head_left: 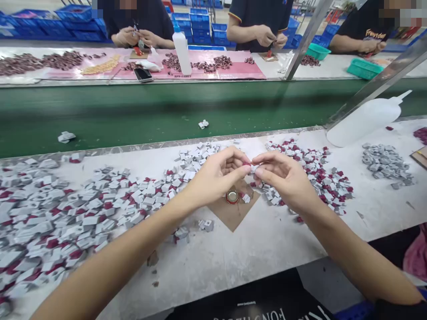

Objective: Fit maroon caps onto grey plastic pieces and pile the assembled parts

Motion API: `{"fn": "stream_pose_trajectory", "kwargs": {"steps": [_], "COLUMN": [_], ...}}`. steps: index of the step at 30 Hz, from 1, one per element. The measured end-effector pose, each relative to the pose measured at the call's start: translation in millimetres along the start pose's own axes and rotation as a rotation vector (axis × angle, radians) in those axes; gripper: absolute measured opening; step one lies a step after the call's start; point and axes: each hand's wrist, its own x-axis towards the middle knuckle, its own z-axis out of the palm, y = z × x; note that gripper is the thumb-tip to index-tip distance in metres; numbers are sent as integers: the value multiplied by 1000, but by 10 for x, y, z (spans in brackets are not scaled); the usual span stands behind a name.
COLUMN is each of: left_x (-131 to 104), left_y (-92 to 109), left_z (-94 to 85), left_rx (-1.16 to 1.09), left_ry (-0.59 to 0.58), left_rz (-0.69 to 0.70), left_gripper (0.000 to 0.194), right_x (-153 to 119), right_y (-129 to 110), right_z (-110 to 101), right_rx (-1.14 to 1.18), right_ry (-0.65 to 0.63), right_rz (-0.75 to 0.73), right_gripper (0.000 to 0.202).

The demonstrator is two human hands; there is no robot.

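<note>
My left hand [226, 171] and my right hand [282, 175] meet fingertip to fingertip above the table. The left thumb and forefinger pinch a small dark-red piece [247, 163]. Between the right thumb and fingertips sits a small light-grey piece [253, 169], partly hidden; whether the two pieces are joined I cannot tell. Below my hands lies a brown card [231, 218], turned cornerwise. A bottle cap [232, 197] rests on it, and beside the cap is a small grey-and-white piece [246, 198].
Piles of grey and dark-red pieces [83, 222] spread leftward; another mixed pile [320, 178] lies right of my hands. A white squeeze bottle [365, 120] and grey pieces [387, 162] are farther right. Beyond a green belt [140, 106], several people work at a table with blue crates [200, 26] behind.
</note>
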Motion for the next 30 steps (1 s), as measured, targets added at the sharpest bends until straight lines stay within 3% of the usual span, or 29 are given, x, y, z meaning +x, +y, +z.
{"fn": "stream_pose_trajectory", "kwargs": {"steps": [4,8,15,20,24,30], "left_x": [-159,-313,-625,-668,-641,-711], "left_y": [-29,-94,-458,-665,-614,-312], "left_z": [13,-6,-214,-161,-138,-245], "left_rx": [-37,71,860,1053,975,441], "left_ry": [-36,-78,-44,-68,-36,150], "left_rz": [-16,-11,120,151,102,-136], "left_gripper": [13,14,17,16,11,18], "right_x": [-138,-217,-489,-617,-631,-603], "right_y": [99,191,378,444,441,401], "right_z": [58,102,33,19,80,166], "right_rx": [71,86,-179,-270,-276,-305], "right_ry": [-31,-29,49,91,115,117], "right_rz": [43,39,-28,-30,-38,-38], "right_gripper": [30,29,13,9,8,7]}}
